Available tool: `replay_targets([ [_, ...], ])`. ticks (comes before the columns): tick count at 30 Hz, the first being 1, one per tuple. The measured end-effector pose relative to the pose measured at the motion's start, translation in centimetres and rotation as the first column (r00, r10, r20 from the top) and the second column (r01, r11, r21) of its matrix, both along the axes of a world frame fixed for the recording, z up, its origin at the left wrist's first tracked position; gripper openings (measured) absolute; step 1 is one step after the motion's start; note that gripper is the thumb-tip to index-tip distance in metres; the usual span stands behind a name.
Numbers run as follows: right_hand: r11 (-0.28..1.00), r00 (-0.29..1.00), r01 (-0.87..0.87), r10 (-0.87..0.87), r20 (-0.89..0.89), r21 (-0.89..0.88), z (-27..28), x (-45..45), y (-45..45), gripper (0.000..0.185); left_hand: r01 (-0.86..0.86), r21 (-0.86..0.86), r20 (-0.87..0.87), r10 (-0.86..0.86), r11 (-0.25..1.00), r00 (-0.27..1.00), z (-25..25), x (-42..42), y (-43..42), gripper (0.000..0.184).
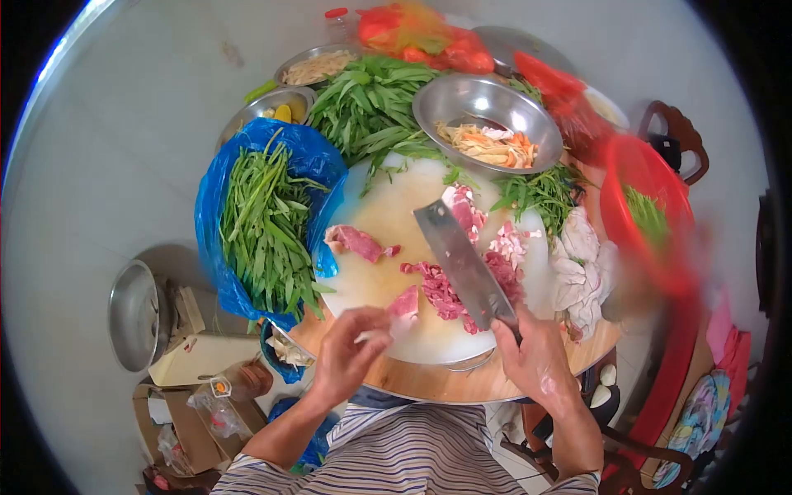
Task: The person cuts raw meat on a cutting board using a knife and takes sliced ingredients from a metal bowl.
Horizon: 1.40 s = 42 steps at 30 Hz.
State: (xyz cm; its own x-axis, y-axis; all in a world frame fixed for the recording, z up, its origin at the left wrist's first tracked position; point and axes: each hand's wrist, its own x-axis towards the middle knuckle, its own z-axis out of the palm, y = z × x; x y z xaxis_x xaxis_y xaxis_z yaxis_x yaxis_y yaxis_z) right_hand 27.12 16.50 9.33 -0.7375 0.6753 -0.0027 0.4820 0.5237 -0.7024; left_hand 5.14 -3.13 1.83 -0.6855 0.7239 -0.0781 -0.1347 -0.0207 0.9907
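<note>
My right hand (pixel 536 355) is closed round the handle of a cleaver (pixel 464 262), its broad blade slanting up and left over the cutting board (pixel 363 305). Under and beside the blade lie sliced red meat (pixel 441 290) and a pile of diced fatty meat (pixel 510 243). My left hand (pixel 351 351), at the board's near edge, has curled fingers against a small piece of meat (pixel 404 304); motion blurs the fingertips. Farther left on the board rests a larger chunk of meat (pixel 356 242). Another fatty piece (pixel 464 206) sits beyond the blade.
Leafy greens fill a blue plastic bag (pixel 213 210) at left, and more greens (pixel 363 107) lie behind the board. A steel bowl (pixel 429 99) holds shredded food. A whitish cloth-like heap (pixel 582 272) and a red basket (pixel 617 186) are at right. Cardboard boxes (pixel 186 429) stand lower left.
</note>
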Motion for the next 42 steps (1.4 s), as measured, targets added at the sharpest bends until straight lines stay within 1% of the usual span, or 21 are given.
replay_targets([
  [2, 0.999, 0.992, -0.04, 0.044, 0.121, -0.034, -0.2, 0.4, -0.6, 0.027, 0.165, -0.283, -0.195, -0.225, 0.945, 0.955, 0.6, 0.4, -1.5, 0.02],
  [3, 0.998, 0.99, -0.052, 0.057, 0.13, -0.042, -0.3, 0.5, -1.1, 0.027, 0.156, -0.288, -0.185, -0.215, 0.945, 0.959, 1.1, 0.2, -1.8, 0.02],
  [5, 0.991, 0.959, -0.133, 0.122, 0.257, 0.027, 0.0, 0.5, -2.0, 0.026, 0.068, -0.39, -0.509, -0.277, 0.918, 0.815, 2.0, -1.0, -1.5, 0.023],
  [6, 0.986, 0.952, -0.162, 0.149, 0.266, 0.026, 0.1, 0.6, -2.4, 0.023, 0.033, -0.28, -0.638, -0.212, 0.959, 0.74, 1.2, -1.6, -0.9, 0.02],
  [7, 0.985, 0.95, -0.171, 0.157, 0.271, 0.028, 0.1, 0.3, -2.7, 0.023, 0.026, -0.278, -0.635, -0.204, 0.96, 0.745, 1.0, -2.0, -0.2, 0.02],
  [9, 0.987, 0.932, -0.145, 0.114, 0.344, 0.066, 0.3, -0.3, -3.4, 0.023, 0.054, -0.285, -0.703, -0.248, 0.957, 0.666, 0.7, -2.6, 1.4, 0.022],
  [11, 0.987, 0.931, -0.14, 0.107, 0.349, 0.073, 0.3, -0.8, -3.4, 0.023, 0.045, -0.353, -0.649, -0.279, 0.934, 0.708, 0.5, -2.6, 3.0, 0.026],
  [13, 0.988, 0.93, -0.134, 0.098, 0.355, 0.078, 0.2, -1.1, -3.3, 0.023, 0.062, -0.473, -0.641, -0.392, 0.879, 0.66, 0.9, -2.5, 4.2, 0.029],
  [17, 0.986, 0.933, -0.145, 0.107, 0.344, 0.087, -0.1, -1.4, -3.2, 0.024, 0.087, -0.513, -0.646, -0.451, 0.854, 0.616, 0.7, -2.3, 4.3, 0.03],
  [20, 0.988, 0.95, -0.13, 0.1, 0.297, 0.085, -0.1, -1.5, -3.4, 0.023, 0.039, -0.528, -0.624, -0.418, 0.849, 0.661, 1.5, -2.1, 2.9, 0.03],
  [22, 0.99, 0.961, -0.122, 0.101, 0.256, 0.067, 0.1, -1.5, -4.0, 0.023, 0.073, -0.488, -0.475, -0.335, 0.87, 0.814, 2.0, -1.8, 2.0, 0.029],
  [23, 0.989, 0.961, -0.137, 0.118, 0.249, 0.06, 0.4, -1.6, -4.3, 0.023, 0.071, -0.492, -0.471, -0.333, 0.868, 0.817, 1.6, -1.7, 1.8, 0.029],
  [25, 0.987, 0.961, -0.15, 0.133, 0.244, 0.056, 0.4, -1.8, -4.5, 0.022, 0.009, -0.208, -0.837, -0.183, 0.978, 0.516, 0.2, -1.7, 1.8, 0.026],
  [26, 0.983, 0.954, -0.178, 0.16, 0.255, 0.05, 0.3, -1.9, -4.5, 0.022, 0.009, -0.208, -0.837, -0.182, 0.978, 0.517, -0.3, -1.4, 1.7, 0.026],
  [28, 0.978, 0.946, -0.206, 0.186, 0.266, 0.047, -0.2, -2.0, -4.5, 0.022, 0.209, -0.198, -0.857, -0.273, 0.958, 0.438, -1.1, -0.5, 1.4, 0.03],
  [29, 0.976, 0.935, -0.205, 0.172, 0.31, 0.078, -0.7, -1.8, -4.4, 0.021, 0.208, -0.197, -0.857, -0.271, 0.958, 0.438, -1.3, -0.5, 1.3, 0.03],
  [31, 0.973, 0.922, -0.204, 0.154, 0.356, 0.108, -0.9, -1.5, -4.4, 0.021, 0.238, -0.267, -0.906, -0.327, 0.934, 0.27, -1.6, -0.5, 0.9, 0.039],
  [34, 0.975, 0.926, -0.18, 0.123, 0.358, 0.129, -0.6, -1.5, -4.6, 0.02, 0.303, -0.275, -0.898, -0.356, 0.912, 0.259, -1.2, -1.4, 0.4, 0.046],
  [38, 0.969, 0.939, -0.216, 0.173, 0.296, 0.119, -0.1, -2.6, -5.1, 0.02, 0.358, -0.284, -0.878, -0.392, 0.889, 0.276, -0.3, -2.5, 0.0, 0.044],
  [40, 0.967, 0.948, -0.225, 0.189, 0.258, 0.12, 0.0, -3.3, -5.0, 0.019, 0.341, -0.244, -0.831, -0.377, 0.908, 0.408, 0.3, -2.6, 0.0, 0.04],
  [42, 0.959, 0.943, -0.257, 0.223, 0.247, 0.115, 0.0, -3.9, -4.8, 0.02, 0.328, -0.207, -0.856, -0.333, 0.922, 0.395, -1.1, -2.4, 0.7, 0.043],
])
